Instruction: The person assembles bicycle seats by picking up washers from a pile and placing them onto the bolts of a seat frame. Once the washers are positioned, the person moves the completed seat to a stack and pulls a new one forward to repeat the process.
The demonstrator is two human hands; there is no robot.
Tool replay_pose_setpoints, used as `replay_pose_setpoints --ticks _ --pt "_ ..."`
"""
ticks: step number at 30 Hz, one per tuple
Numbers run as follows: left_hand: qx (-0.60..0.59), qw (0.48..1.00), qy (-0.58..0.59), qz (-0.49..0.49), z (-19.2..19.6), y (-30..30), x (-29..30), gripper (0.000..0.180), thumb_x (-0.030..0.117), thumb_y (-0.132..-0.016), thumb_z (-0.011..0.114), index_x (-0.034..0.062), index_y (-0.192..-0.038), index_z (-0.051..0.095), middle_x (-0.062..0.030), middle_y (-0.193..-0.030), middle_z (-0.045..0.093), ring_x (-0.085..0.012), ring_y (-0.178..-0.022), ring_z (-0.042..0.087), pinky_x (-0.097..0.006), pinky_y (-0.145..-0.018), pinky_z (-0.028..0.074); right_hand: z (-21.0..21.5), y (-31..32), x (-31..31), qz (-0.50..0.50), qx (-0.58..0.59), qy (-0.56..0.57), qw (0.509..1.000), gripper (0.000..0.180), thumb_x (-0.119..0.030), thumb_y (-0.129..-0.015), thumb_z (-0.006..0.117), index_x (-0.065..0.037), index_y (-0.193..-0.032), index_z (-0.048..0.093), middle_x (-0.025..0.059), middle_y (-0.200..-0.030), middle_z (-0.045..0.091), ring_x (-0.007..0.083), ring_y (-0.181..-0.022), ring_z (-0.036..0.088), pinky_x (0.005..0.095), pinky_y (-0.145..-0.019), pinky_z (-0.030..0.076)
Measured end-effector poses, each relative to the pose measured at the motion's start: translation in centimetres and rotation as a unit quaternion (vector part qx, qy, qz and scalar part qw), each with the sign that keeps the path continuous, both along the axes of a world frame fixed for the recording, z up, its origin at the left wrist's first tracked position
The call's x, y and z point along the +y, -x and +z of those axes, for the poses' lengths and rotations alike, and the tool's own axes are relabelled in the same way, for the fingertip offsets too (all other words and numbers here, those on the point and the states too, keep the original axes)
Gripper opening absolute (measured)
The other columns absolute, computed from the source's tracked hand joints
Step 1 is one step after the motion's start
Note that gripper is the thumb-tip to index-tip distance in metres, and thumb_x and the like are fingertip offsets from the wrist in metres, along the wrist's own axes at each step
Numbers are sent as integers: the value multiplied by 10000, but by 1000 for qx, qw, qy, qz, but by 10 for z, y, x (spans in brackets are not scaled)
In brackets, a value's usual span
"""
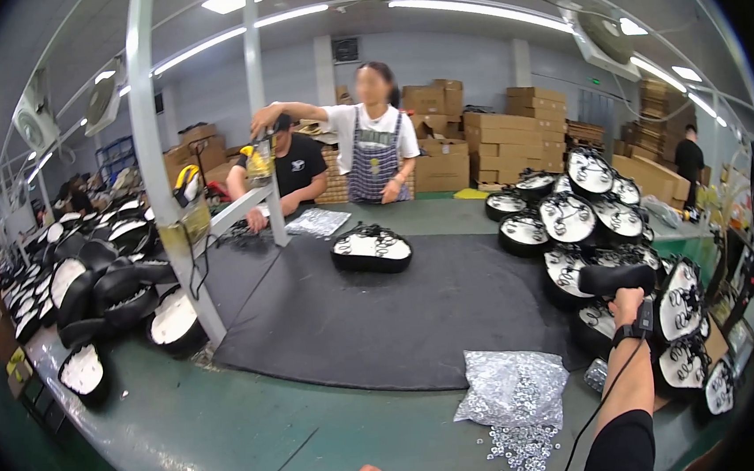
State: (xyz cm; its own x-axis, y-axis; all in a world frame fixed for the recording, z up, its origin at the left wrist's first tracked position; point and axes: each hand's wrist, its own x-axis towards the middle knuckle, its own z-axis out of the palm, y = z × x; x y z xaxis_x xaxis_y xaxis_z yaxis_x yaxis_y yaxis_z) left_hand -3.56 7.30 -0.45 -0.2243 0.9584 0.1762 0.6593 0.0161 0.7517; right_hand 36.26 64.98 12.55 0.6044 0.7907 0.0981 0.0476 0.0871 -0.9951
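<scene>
piece [606, 279], black, rounded, in right hand [628, 302]; loose shiny metal rings [520, 456]

A matt black oblong piece [606, 279] is held in the right hand [628, 303]; to its left, a glossy plastic bag [514, 382] and shiny metal nuts [520, 451] are seen

We record a factory assembly workshop: green workbench [162, 429]; heaped black-and-white moulded parts [568, 218]; loose metal nuts [521, 465]; yellow power tools [185, 180]; stacked cardboard cartons [504, 141]; fluorescent tubes [483, 13] overhead; two co-workers [377, 142] across the bench.
</scene>
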Motion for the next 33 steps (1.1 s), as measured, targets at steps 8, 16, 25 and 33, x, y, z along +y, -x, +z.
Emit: replay_pose_setpoints --ticks 8,16,25,33 --pt "-63 991 3 -118 -16 18 11 398 274 -860 785 61 -1181 686 -188 -1101 601 -381 -1059 587 -444 -919 504 36 100 -41 101 -137 43 985 674 -112 -806 676 -79 -1461 521 157 -1249 656 279 -967 676 389 -624 603" --pt "-113 980 -12 -163 -6 34 4 392 304 -876 778 54 -1165 689 -192 -1084 620 -383 -1047 594 -457 -922 505 78 336 -131 483 -291 55 824 421 -80 -865 736 2 -1274 674 100 -1080 725 198 -853 711 375 -656 620" --pt "-165 974 -27 -152 -8 33 6 330 288 -907 726 68 -1151 699 -164 -1064 638 -367 -989 633 -447 -866 534 20 470 -134 451 -475 16 756 562 -298 -902 765 10 -1354 635 175 -1078 737 244 -909 737 390 -703 613" --pt "-171 977 -6 -125 -8 30 7 281 280 -913 696 111 -1137 715 -138 -1058 658 -361 -964 663 -439 -845 552 21 519 -127 487 -564 61 665 648 -572 -880 731 1 -1182 752 204 -1047 774 333 -1072 730 386 -976 539"
